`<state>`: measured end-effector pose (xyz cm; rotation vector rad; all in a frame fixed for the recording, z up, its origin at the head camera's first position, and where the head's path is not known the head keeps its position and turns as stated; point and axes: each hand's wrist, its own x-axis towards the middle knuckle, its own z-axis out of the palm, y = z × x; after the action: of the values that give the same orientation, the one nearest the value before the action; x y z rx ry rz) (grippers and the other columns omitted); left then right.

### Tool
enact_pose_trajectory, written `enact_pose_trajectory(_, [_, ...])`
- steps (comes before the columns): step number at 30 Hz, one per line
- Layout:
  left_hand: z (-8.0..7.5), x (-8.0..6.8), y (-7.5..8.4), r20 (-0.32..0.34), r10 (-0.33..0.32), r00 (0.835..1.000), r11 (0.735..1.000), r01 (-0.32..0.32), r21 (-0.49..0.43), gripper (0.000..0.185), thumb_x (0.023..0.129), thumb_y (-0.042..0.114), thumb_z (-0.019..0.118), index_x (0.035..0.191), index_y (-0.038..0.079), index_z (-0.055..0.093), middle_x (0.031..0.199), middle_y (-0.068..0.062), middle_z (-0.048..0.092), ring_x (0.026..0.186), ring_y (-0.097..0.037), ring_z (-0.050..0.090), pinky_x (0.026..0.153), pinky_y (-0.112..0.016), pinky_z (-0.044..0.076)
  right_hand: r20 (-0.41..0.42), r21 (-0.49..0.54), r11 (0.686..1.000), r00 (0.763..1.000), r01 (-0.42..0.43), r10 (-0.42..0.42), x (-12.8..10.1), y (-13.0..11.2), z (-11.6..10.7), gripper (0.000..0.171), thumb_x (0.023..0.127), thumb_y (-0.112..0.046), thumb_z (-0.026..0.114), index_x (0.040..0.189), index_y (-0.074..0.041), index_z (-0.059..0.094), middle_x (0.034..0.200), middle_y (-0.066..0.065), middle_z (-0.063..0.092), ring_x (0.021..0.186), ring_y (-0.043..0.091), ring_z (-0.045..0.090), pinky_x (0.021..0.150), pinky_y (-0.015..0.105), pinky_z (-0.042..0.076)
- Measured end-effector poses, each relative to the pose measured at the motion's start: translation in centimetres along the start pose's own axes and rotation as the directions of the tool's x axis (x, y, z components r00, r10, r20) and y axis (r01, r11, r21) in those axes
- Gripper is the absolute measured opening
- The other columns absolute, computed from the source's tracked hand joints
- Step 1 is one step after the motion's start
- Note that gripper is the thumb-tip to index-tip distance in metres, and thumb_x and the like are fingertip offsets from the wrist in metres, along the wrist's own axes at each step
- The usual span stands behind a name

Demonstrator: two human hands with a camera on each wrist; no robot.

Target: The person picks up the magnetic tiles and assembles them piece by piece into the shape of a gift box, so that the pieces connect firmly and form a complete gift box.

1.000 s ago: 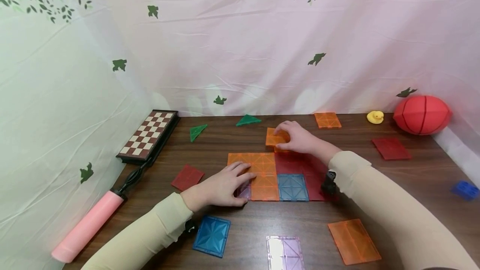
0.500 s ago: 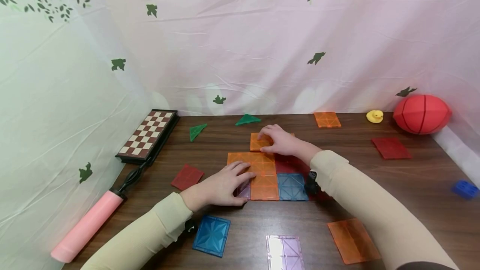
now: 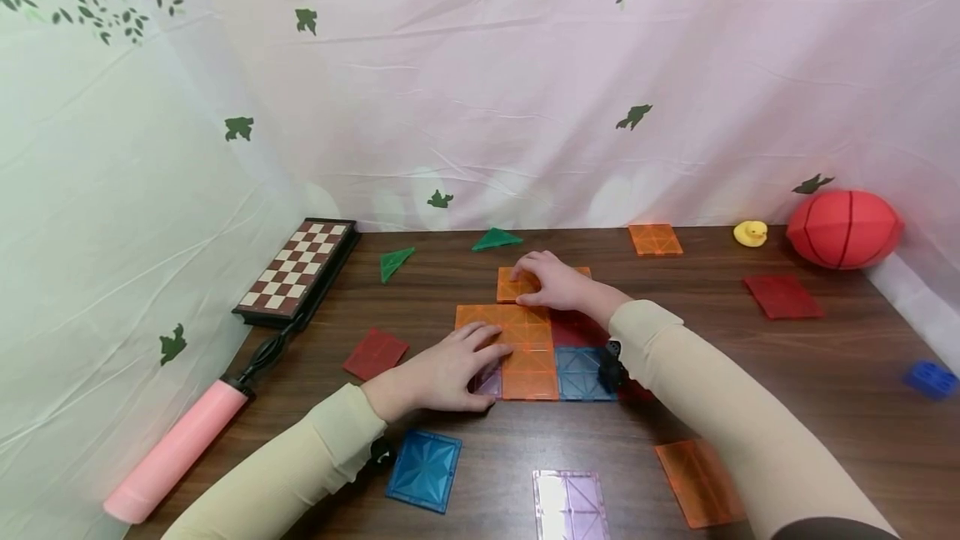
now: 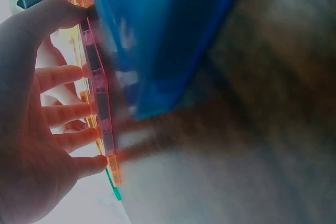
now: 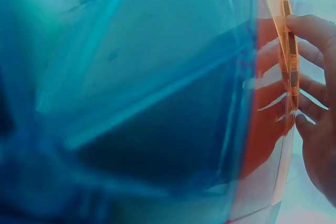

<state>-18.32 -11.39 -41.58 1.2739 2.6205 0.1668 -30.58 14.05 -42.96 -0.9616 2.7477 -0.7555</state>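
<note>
Head view: my right hand [image 3: 553, 283] pinches an orange tile [image 3: 514, 283] just beyond the tile mat [image 3: 529, 373]. My left hand [image 3: 442, 373] lies flat, fingers straight, on the mat's near-left corner, well short of that tile.

Head view bright, even, sharp w/ edge warp; both wrist views blurred close-ups.

- The right hand [image 3: 551, 283] grips a small orange tile [image 3: 512, 283] at the far edge of the flat tile patch [image 3: 528, 352].
- The left hand [image 3: 442, 373] rests flat on the patch's near-left corner.
- A chessboard [image 3: 296, 269] lies far left on the surface [image 3: 825, 373].
</note>
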Motion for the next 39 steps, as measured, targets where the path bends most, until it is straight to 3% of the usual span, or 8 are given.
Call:
enact_pose_trajectory(11, [0.2, 0.1, -0.1, -0.005, 0.003, 1.000, 1.000, -0.003, 0.003, 0.074, 0.094, 0.048, 0.067, 0.157, 0.020, 0.040, 0.163, -0.012, 0.031, 0.148, -0.037, 0.028, 0.116, -0.051, 0.031, 0.012, 0.007, 1.000, 1.000, 0.017, -0.017, -0.3, 0.5, -0.2, 0.030, 0.092, -0.023, 0.077, 0.116, -0.011, 0.066, 0.135, 0.016, 0.055, 0.126, 0.037, 0.045, 0.108, 0.052, 0.039])
enact_pose_trajectory(20, [0.2, 0.0, -0.1, -0.006, 0.004, 1.000, 1.000, -0.004, 0.002, 0.075, 0.093, 0.048, 0.067, 0.157, 0.020, 0.040, 0.163, -0.013, 0.031, 0.148, -0.037, 0.028, 0.117, -0.050, 0.031, 0.023, -0.002, 1.000, 1.000, 0.021, -0.020, -0.5, 0.3, -0.6, 0.021, 0.096, -0.016, 0.068, 0.115, -0.009, 0.066, 0.134, 0.017, 0.055, 0.126, 0.036, 0.048, 0.110, 0.051, 0.038])
enact_pose_trajectory(26, [0.2, 0.1, -0.1, -0.004, 0.003, 1.000, 1.000, -0.003, -0.006, 0.074, 0.094, 0.048, 0.067, 0.157, 0.020, 0.040, 0.163, -0.012, 0.031, 0.148, -0.037, 0.028, 0.117, -0.051, 0.031, 0.060, -0.039, 0.999, 0.998, 0.035, -0.033, -1.1, -0.1, -1.0, 0.027, 0.098, -0.020, 0.068, 0.122, -0.008, 0.066, 0.143, 0.020, 0.052, 0.132, 0.040, 0.046, 0.112, 0.053, 0.035])
enact_pose_trajectory(32, [0.1, 0.1, -0.2, 0.003, -0.009, 1.000, 1.000, 0.009, -0.011, 0.074, 0.094, 0.049, 0.067, 0.157, 0.021, 0.040, 0.163, -0.012, 0.030, 0.148, -0.037, 0.027, 0.116, -0.052, 0.031, 0.140, -0.067, 0.998, 0.990, 0.019, -0.009, -3.2, -0.5, -1.7, 0.049, 0.100, -0.030, 0.066, 0.142, -0.006, 0.058, 0.157, 0.022, 0.039, 0.145, 0.043, 0.032, 0.116, 0.058, 0.028])
enact_pose_trajectory(39, [0.2, 0.3, -0.1, 0.017, -0.025, 1.000, 1.000, 0.025, -0.016, 0.075, 0.094, 0.049, 0.066, 0.158, 0.022, 0.039, 0.164, -0.012, 0.030, 0.149, -0.037, 0.027, 0.117, -0.052, 0.030, 0.135, -0.056, 0.996, 0.989, 0.074, -0.066, -8.0, 0.4, -2.2, 0.050, 0.098, -0.031, 0.069, 0.141, -0.007, 0.059, 0.155, 0.023, 0.041, 0.143, 0.046, 0.033, 0.113, 0.062, 0.030])
